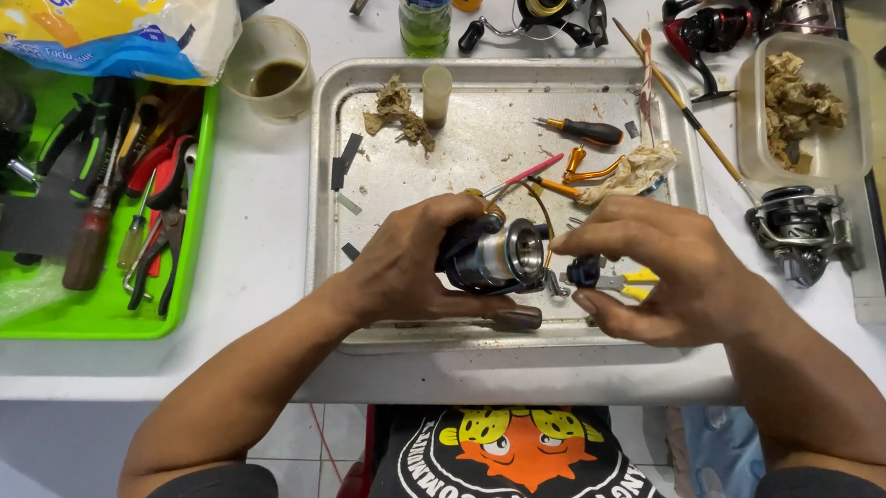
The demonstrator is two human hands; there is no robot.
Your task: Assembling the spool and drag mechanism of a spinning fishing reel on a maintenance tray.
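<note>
A white table (265, 226) carries everything, and in its middle sits a metal tray (325, 233), scuffed and littered. To the left is a green tray (102, 315) full of pliers and screwdrivers; to the right stands a clear plastic tub (844, 78) of brown wadding, with a spare reel (801, 229) lying just below it.

Over the near half of the metal tray the left hand (404, 265) is wrapped around a fishing reel (492, 255), fingers closed on its dark body so the shiny spool faces right. The reel is held just above the tray floor, between the two hands. The right hand (660, 271) is near the spool's face with fingers curled and thumb and forefinger drawn together; whether they pinch some small part I cannot tell, as it is too small to see.

The reel looks dense and rigid, probably heavy for its size, with smooth metal that may be slick if greasy. The body is the sound place to hold; the thin wire bail arching above it looks easier to bend.

Smaller things lie behind: a black-handled screwdriver (584, 130), a stained rag (637, 172), a pink stick (531, 171), and yellow-handled pliers (616, 277) under the right hand.
</note>
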